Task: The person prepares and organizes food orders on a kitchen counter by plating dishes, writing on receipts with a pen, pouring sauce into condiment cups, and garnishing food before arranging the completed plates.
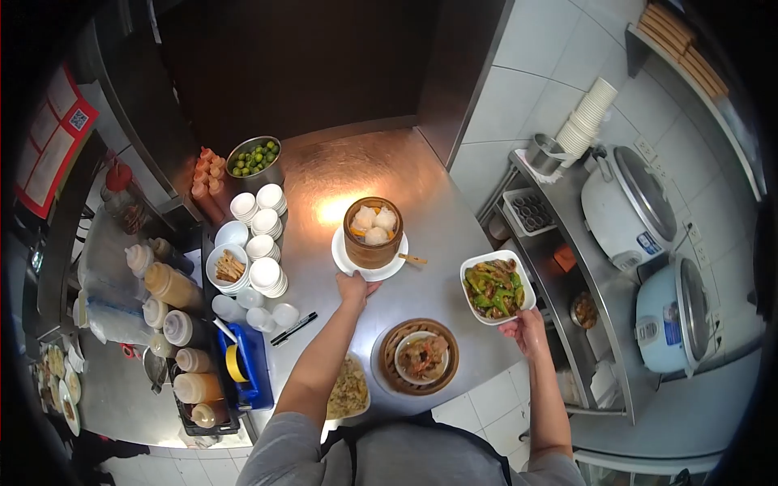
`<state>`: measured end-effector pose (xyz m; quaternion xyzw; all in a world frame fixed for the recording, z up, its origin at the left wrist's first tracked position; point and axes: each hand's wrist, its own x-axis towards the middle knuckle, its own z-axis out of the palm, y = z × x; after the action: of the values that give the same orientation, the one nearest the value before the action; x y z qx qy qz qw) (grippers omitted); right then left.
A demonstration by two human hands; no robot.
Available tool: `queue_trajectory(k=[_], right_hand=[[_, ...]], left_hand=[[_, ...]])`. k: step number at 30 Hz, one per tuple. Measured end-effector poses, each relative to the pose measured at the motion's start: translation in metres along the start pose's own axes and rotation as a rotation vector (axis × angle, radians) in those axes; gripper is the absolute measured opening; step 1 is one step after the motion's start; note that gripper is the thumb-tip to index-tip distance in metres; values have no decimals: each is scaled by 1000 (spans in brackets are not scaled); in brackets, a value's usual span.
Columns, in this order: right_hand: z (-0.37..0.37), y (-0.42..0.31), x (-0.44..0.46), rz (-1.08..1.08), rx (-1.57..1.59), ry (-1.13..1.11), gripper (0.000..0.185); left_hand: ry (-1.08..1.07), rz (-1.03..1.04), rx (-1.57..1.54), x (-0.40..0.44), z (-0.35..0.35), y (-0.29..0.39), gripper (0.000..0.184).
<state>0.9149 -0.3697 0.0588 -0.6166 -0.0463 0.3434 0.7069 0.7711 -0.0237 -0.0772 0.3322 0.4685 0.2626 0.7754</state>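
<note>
My left hand (356,288) grips the near rim of a white plate (339,254), which rests on or just over the steel counter. On that plate stands a round bamboo steamer (373,254) with three pale dumplings (375,225) inside. Off the counter's right edge, my right hand (525,330) holds a white square bowl (528,294) by its near corner. Green vegetables and brown meat (493,287) fill this bowl. Between my arms, a second bamboo steamer (387,363) contains a small bowl of brown, saucy food (424,356). My left forearm partly covers a dish of fried rice (348,390).
Stacked white cups (267,275), a bowl of green limes (254,159) and sauce bottles (197,387) line the left side. A black marker (294,328) lies beside a blue holder (254,368). Rice cookers (628,206) stand on a steel shelf (596,267) at right.
</note>
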Motion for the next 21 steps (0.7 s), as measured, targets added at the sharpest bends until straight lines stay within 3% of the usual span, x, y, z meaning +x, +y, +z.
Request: queue_trajectory(k=[4, 9, 12, 14, 15, 16, 18, 19, 20, 21], right_hand=[[7, 12, 92, -37, -27, -86, 37], [55, 42, 190, 66, 40, -172, 36], [85, 61, 219, 97, 78, -212, 33], [98, 67, 232, 100, 75, -251, 31], [105, 68, 234, 129, 105, -301, 31], [109, 69, 234, 161, 133, -354, 30], [101, 66, 220, 236, 169, -449, 29], [94, 67, 208, 373, 114, -513, 32], [89, 69, 194, 506, 61, -577, 36], [83, 73, 172, 431, -270, -639, 36]], left_hand=[[129, 70, -78, 25, 26, 17, 27], [213, 110, -195, 79, 36, 40, 32], [505, 196, -280, 90, 57, 57, 32], [489, 186, -345, 97, 57, 64, 30], [321, 156, -309, 96, 50, 64, 30], [342, 154, -314, 94, 38, 65, 30], [-89, -75, -242, 84, 10, 63, 34], [-116, -213, -139, 38, 6, 85, 43], [-47, -76, 30, -12, -3, 99, 46], [20, 59, 204, -60, -17, 103, 49]])
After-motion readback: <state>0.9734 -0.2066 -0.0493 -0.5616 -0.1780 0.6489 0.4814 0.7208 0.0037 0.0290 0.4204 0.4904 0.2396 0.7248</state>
